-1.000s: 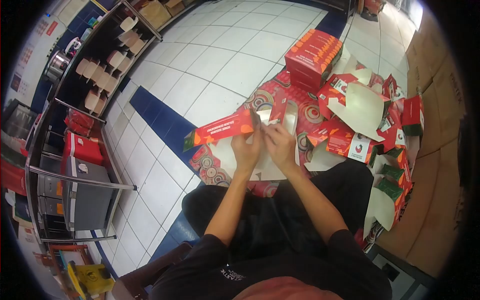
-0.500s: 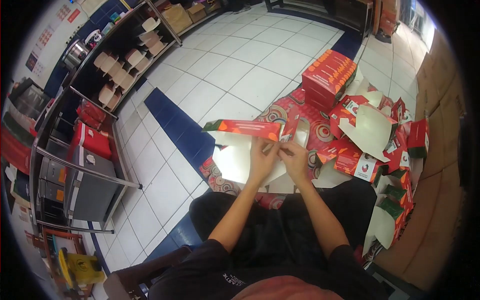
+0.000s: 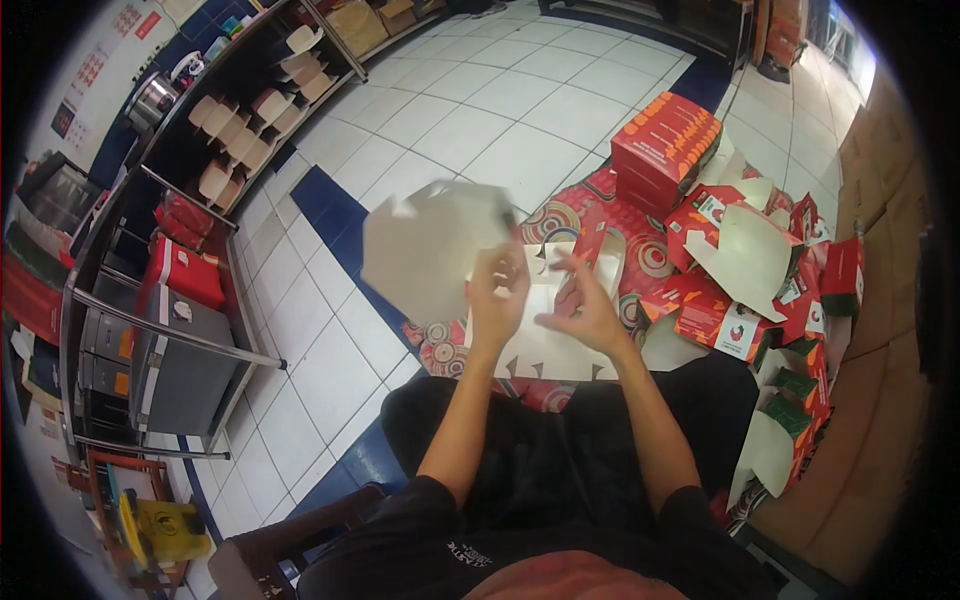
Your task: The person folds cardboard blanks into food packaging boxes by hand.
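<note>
A pale cardboard flap (image 3: 430, 245), blurred by motion, stands up at the left of my left hand (image 3: 498, 290), whose fingers are curled at its right edge. My right hand (image 3: 588, 308) is off the card, its fingers spread with nothing between them. Below both hands a white cardboard sheet (image 3: 545, 345) with small slits along its near edge lies over the red patterned cloth (image 3: 645, 250). A narrow red printed panel (image 3: 590, 245) rises just beyond my right hand.
Red printed cartons (image 3: 720, 325) lie heaped at the right, beside a stack of folded red boxes (image 3: 662, 150). Brown cardboard boxes (image 3: 865, 380) line the right edge. On the left stand a metal rack (image 3: 190, 325) and a grey case (image 3: 185, 370).
The red printed side strip has swung up and left, now showing a broad pale face. My right hand has come away from my left hand and opened.
</note>
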Demonstrator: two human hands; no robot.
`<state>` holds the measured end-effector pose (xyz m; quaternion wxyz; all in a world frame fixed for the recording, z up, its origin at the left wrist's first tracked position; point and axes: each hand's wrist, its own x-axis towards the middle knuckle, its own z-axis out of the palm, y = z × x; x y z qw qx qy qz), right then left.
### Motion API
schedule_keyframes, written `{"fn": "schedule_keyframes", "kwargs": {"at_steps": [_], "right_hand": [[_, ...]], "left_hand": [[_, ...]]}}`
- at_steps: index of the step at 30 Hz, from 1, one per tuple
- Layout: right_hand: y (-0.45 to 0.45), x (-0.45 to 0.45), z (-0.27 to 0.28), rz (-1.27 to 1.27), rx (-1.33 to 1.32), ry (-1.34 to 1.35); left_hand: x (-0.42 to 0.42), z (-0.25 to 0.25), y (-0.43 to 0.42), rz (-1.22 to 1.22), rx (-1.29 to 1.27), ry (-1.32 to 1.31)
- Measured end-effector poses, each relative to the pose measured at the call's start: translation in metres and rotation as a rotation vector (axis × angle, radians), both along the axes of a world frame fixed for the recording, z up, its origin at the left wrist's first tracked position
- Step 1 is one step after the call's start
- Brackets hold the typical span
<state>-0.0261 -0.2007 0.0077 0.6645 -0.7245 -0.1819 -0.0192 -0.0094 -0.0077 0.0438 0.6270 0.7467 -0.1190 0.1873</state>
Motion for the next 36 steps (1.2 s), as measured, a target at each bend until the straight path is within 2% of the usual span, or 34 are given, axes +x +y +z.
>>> {"fn": "schedule_keyframes", "kwargs": {"at_steps": [1,3,5,6,7,9,10,11,12,13,14,16,17,19,21,23,25,26,27,29,31,33,35,36], "right_hand": [[-0.001,-0.001,0.009,-0.049,0.156,-0.002],[0.000,0.001,0.015,-0.082,0.167,-0.091],[0.004,0.006,0.002,-0.313,0.416,-0.010],[0.001,-0.004,0.023,-0.309,0.458,0.139],[0.004,0.002,0.010,-0.318,0.458,0.142],[0.004,0.019,-0.028,-0.401,0.475,-0.060],[0.005,0.015,-0.024,-0.382,0.500,-0.004],[0.003,0.021,-0.036,-0.456,0.373,0.062],[0.004,0.020,-0.051,-0.530,0.247,0.135],[0.005,0.002,-0.012,-0.537,0.216,0.116],[0.007,-0.001,-0.011,-0.490,0.220,0.085],[0.013,0.003,-0.023,-0.444,0.134,-0.205],[0.013,-0.002,-0.028,-0.472,0.130,-0.187],[0.010,-0.003,-0.024,-0.377,-0.222,-0.401],[0.011,-0.005,-0.019,-0.365,-0.185,-0.343],[0.011,-0.007,-0.015,-0.346,-0.149,-0.288],[0.017,-0.005,-0.013,-0.450,0.377,0.118],[0.027,0.010,-0.034,-0.492,0.693,0.092],[0.022,0.013,-0.034,-0.494,0.693,0.092],[0.011,0.010,-0.031,-0.426,0.702,0.188],[0.007,0.004,-0.023,-0.459,0.616,0.221],[0.005,0.002,-0.021,-0.503,0.213,-0.104],[0.004,0.000,-0.023,-0.479,0.151,-0.157],[0.005,0.000,-0.023,-0.432,0.065,-0.254]], "left_hand": [[-0.004,0.005,0.000,-0.011,0.319,0.015],[-0.006,0.002,-0.012,0.008,0.371,-0.067],[-0.001,-0.008,-0.017,-0.039,0.670,-0.258],[-0.003,-0.003,-0.021,-0.067,0.666,-0.225],[0.002,-0.009,-0.017,-0.077,0.665,-0.223],[0.013,-0.027,-0.010,-0.135,0.638,-0.320],[0.013,-0.031,-0.009,-0.155,0.595,-0.231],[0.012,-0.027,-0.007,-0.194,0.604,-0.175],[0.013,-0.024,-0.005,-0.243,0.637,-0.333],[0.012,-0.033,-0.001,-0.277,0.596,-0.248],[0.005,-0.030,-0.001,-0.317,0.494,0.004],[0.008,-0.038,-0.005,-0.364,0.091,0.105],[0.009,-0.044,0.000,-0.309,-0.132,0.114],[0.013,-0.033,-0.005,-0.142,-0.495,0.195],[0.012,-0.023,-0.014,0.057,-0.500,0.288],[0.009,-0.025,-0.017,0.020,-0.464,0.243],[0.010,-0.030,-0.015,-0.005,-0.429,0.188],[0.013,-0.036,-0.014,0.015,-0.288,0.132],[0.015,-0.040,-0.013,0.035,-0.148,0.074],[-0.001,-0.030,-0.038,0.094,-0.106,0.030],[-0.010,-0.025,-0.052,0.167,0.173,0.060],[0.001,-0.038,-0.040,0.062,0.156,0.079],[0.012,-0.055,-0.027,-0.126,-0.110,0.123],[0.008,-0.044,-0.028,-0.149,-0.186,0.144]]}}
